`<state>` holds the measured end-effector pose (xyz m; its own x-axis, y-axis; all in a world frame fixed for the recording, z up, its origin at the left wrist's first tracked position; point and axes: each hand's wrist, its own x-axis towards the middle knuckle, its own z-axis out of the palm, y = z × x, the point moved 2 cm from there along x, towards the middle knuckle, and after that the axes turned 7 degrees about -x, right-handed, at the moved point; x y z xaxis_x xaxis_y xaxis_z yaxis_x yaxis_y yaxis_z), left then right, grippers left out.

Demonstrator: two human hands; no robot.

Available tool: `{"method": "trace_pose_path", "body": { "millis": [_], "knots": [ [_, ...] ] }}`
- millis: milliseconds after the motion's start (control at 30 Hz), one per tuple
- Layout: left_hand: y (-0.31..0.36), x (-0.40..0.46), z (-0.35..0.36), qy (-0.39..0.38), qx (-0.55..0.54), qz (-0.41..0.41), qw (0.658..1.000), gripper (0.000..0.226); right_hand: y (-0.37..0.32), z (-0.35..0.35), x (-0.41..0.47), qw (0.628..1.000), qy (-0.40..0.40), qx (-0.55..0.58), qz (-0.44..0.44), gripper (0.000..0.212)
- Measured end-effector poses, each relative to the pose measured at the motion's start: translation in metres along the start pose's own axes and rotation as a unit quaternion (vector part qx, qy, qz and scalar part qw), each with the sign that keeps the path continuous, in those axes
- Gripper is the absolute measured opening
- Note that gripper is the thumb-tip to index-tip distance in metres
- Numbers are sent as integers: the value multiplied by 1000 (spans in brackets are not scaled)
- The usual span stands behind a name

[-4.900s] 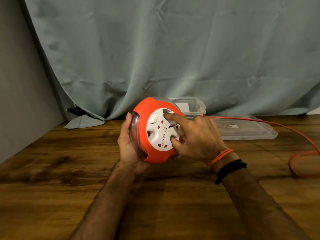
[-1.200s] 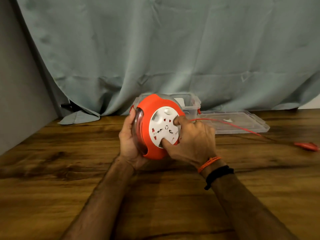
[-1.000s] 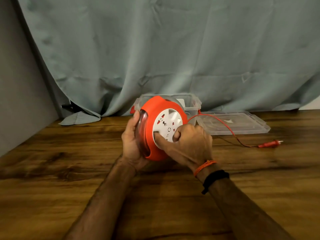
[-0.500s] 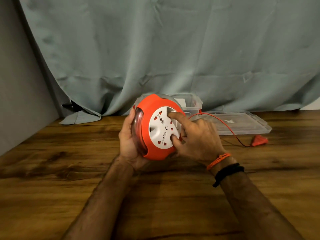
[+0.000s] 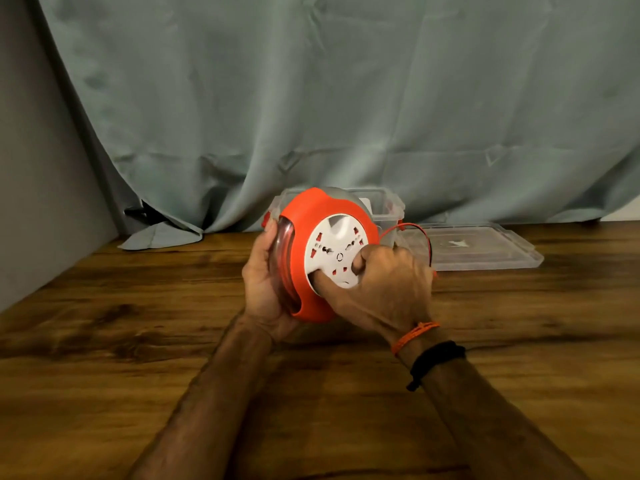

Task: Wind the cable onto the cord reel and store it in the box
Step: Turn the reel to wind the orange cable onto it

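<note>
An orange cord reel (image 5: pixel 308 220) with a white socket disc (image 5: pixel 334 252) stands on edge on the wooden table. My left hand (image 5: pixel 265 278) cups its clear back side. My right hand (image 5: pixel 384 285) presses fingers into the recesses of the white disc. A short loop of orange cable (image 5: pixel 420 233) arcs from the reel's right side and drops behind my right hand; the plug is hidden. The clear plastic box (image 5: pixel 388 206) sits open right behind the reel, partly hidden by it.
The box's clear lid (image 5: pixel 485 249) lies flat on the table to the right of the box. A grey-green curtain (image 5: pixel 346 105) hangs behind, its hem on the table. A grey wall (image 5: pixel 38 188) closes the left side.
The white disc has turned under my right hand. The cable has been drawn in from a long run on the right to a short loop, and the plug has gone out of sight.
</note>
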<state>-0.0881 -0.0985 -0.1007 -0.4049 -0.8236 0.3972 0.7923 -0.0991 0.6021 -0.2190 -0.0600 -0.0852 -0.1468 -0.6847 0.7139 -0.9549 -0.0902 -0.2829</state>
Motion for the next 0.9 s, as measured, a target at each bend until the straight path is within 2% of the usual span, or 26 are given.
{"method": "trace_pose_path", "body": {
  "millis": [200, 300, 367, 433, 500, 600, 733, 900],
  "knots": [
    [3, -1, 4, -29, -16, -29, 999, 66, 1, -9, 4, 999, -10, 1, -42, 69],
    [5, 1, -2, -27, -49, -37, 998, 71, 8, -20, 14, 992, -16, 83, -93, 48],
    [4, 1, -2, -61, -67, -69, 993, 76, 12, -24, 17, 984, -24, 102, -144, 31],
    [2, -2, 0, -79, -90, -101, 988, 81, 13, -26, 18, 980, -41, 80, -176, 39],
    [0, -1, -1, -127, -110, -134, 977, 83, 12, -25, 17, 980, -57, 42, -187, 52],
    [-2, 0, -2, -173, -123, -168, 963, 83, 13, -22, 17, 979, -44, -1, -199, 58],
    [-3, -1, -6, -106, -62, -182, 976, 80, 17, -23, 17, 981, -5, -11, -194, 58],
    [-1, 0, 1, -105, -70, -128, 984, 76, 19, -19, 14, 989, 25, -24, -144, 59]
  ]
}}
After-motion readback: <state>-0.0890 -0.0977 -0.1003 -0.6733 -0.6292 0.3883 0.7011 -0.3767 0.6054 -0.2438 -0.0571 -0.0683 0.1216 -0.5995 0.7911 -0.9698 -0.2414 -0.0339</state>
